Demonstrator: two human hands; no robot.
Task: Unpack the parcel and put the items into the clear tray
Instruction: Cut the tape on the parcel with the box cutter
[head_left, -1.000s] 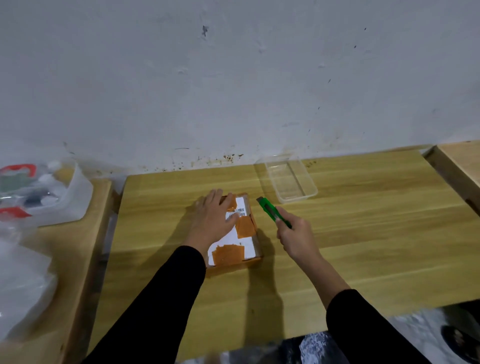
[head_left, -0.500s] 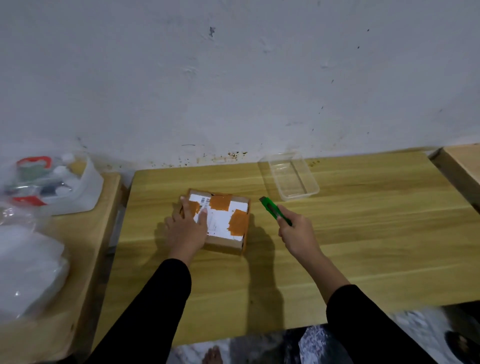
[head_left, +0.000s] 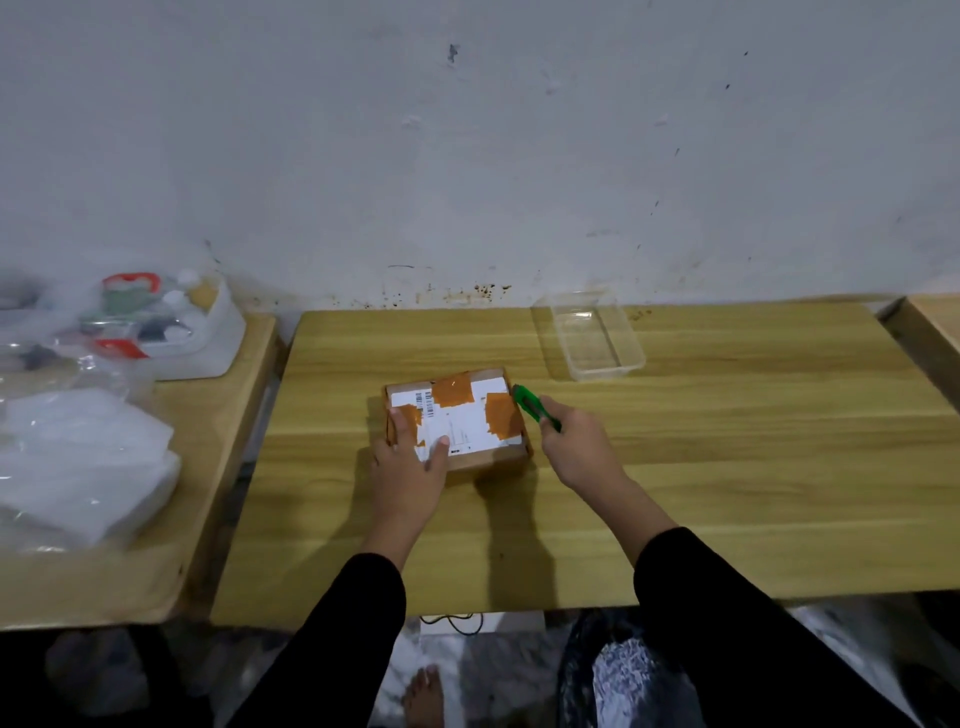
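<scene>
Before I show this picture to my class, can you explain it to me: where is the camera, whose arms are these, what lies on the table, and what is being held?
No machine here: a person wears the camera on the head, so you look down along their own black-sleeved arms. The left hand presses on a cardboard parcel patched with orange tape, on a wooden table. The right hand grips a green cutter, its tip at the parcel's right edge. Behind sits an empty clear tray. On a side table to the left lie plastic bags.
</scene>
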